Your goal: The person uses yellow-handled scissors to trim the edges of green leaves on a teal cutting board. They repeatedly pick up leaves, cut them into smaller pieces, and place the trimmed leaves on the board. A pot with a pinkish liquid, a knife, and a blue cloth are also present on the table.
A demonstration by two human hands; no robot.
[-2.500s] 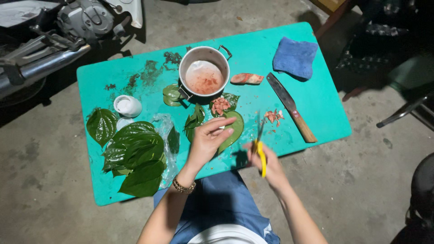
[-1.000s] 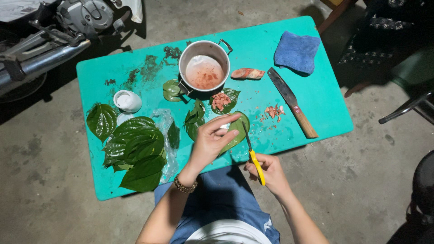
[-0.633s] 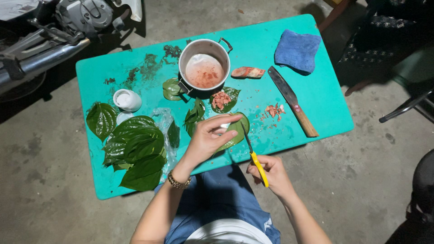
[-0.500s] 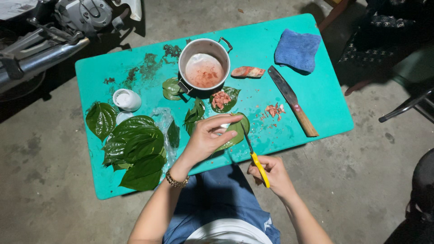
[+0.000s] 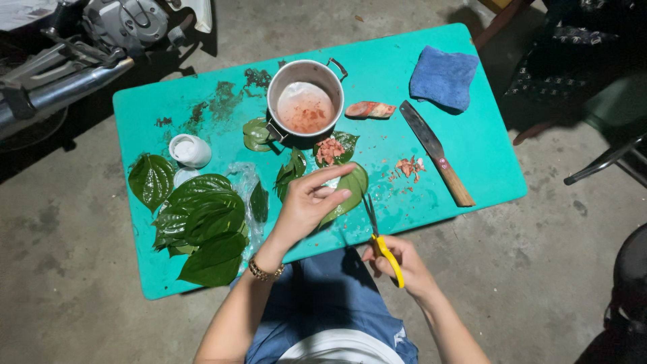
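My left hand (image 5: 308,205) hovers over the turquoise table (image 5: 472,141) and holds a green leaf (image 5: 352,187) by its near edge, fingers curled around it. My right hand (image 5: 397,261) is at the table's near edge, shut on scissors (image 5: 379,236) with yellow handles, blades pointing up toward the leaf. Just beyond sit a leaf with chopped pink pieces (image 5: 330,149) and a metal pot (image 5: 304,102) with reddish residue.
A pile of green leaves (image 5: 202,222) lies at the left, with a small white container (image 5: 190,149) behind it. A wooden-handled knife (image 5: 437,152), a pinkish chunk (image 5: 369,109) and a blue cloth (image 5: 443,77) lie to the right. A motorbike (image 5: 81,47) stands far left.
My right hand with the scissors has drawn back from above the table to its near edge. My left hand stays on the leaf.
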